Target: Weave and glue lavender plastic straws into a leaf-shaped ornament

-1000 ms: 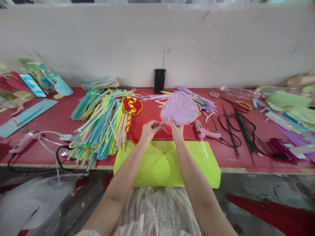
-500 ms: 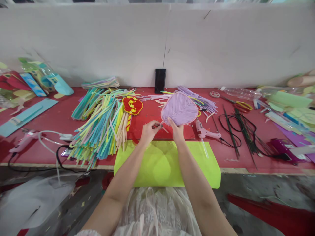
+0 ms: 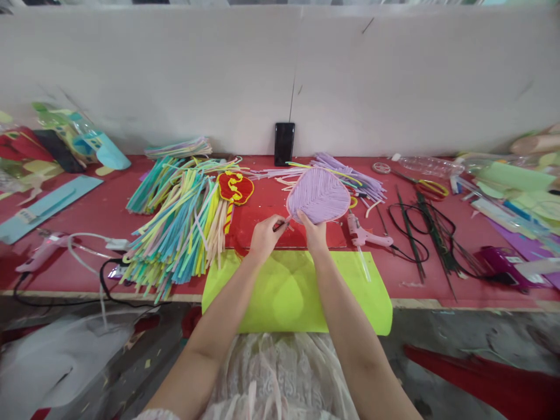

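A lilac leaf-shaped fan (image 3: 321,192) made of pipe cleaners, edged in pink, is held up over the red board (image 3: 262,204). My right hand (image 3: 314,230) grips its lower edge, thumb on the front. At the fan's stem, my left hand (image 3: 265,235) pinches with thumb and fingertips; the stem end runs into the fingers. Left of the fan lies a small red and yellow pipe-cleaner fan (image 3: 235,188). Under my forearms a yellow-green sheet (image 3: 289,297) hangs over the table edge.
A big pile of pastel pipe cleaners (image 3: 175,227) lies left, lilac ones (image 3: 363,181) behind the fan. A pink glue gun (image 3: 365,234) is at right, another (image 3: 41,251) far left. Scissors (image 3: 431,188), dark wires (image 3: 433,227) and a purple box (image 3: 510,268) lie right. A phone (image 3: 284,143) leans on the wall.
The fan dips slightly, and my left fingers have closed in around its stem; a loose pink end below them no longer shows. The phone screen at far left has gone dark.
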### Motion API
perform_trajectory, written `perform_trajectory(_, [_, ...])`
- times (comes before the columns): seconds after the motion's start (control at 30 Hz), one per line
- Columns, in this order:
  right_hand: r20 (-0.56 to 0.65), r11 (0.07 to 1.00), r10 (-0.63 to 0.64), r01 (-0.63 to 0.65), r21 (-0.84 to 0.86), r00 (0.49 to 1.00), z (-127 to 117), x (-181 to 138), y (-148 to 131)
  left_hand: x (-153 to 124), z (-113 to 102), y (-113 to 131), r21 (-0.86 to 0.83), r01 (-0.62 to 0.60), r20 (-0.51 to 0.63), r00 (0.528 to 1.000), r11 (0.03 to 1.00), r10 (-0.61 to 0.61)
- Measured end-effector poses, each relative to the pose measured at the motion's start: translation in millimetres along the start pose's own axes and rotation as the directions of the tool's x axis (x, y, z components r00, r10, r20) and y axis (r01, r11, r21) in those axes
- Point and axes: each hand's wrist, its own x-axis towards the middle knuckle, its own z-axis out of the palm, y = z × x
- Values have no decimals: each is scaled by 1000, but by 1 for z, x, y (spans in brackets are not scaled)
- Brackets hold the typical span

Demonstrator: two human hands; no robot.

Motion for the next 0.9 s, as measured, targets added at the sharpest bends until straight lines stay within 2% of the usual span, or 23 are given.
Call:
perform_trajectory(0.23, [20,1000,14,-14,-10,1000,1,-2,-3,-1,1,1,86,-14,-27,1000,996,16])
perform_trajectory(0.43, [15,999,6,-5,-36,1000,3,-5,-8,-1,2,2,224,55,-50,998,973,-45])
perform_trajectory(0.5, [33,999,0,2,-52,999,3,-5,-9,0,1,3,194,85,-14,996,977,-84])
perform_trajectory(0.57, [48,998,1,2,-64,999,3,-5,-8,2,-1,4,67,167,53,984,984,-171])
perform_trajectory(0.63, [59,998,-5,8,-60,998,2,-5,-6,5,-3,5,-149,323,172,939,934,-298])
perform_trajectory(0.73, [68,998,-23,26,-49,997,1,-4,-3,8,-5,4,-398,536,342,840,745,-421])
perform_trajectory(0.9, [104,998,-41,47,-50,994,0,-3,-3,9,-7,-1,-510,650,460,760,563,-460])
